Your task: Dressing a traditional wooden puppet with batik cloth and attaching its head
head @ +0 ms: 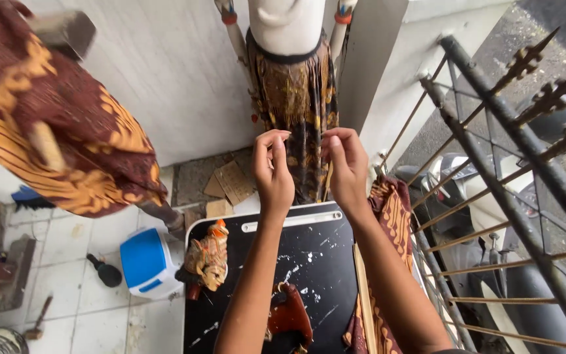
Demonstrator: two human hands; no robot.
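My left hand (pixel 274 172) and right hand (pixel 346 169) pinch the puppet's batik skirt (pixel 296 111); I keep the cloth taut and even.

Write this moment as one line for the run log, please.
left hand: fingers pinching puppet skirt | right hand: same skirt | below: black board, carved puppet head

Two bare forearms come up from the near edge of the picture, the left hand (pixel 273 172) on the left and the right hand (pixel 345 169) on the right. No sleeve covers either arm as far as the elbows. Wrists and fingers carry no ring, watch or glove. The nails look short and plain. The arms are slim, the fingers long.
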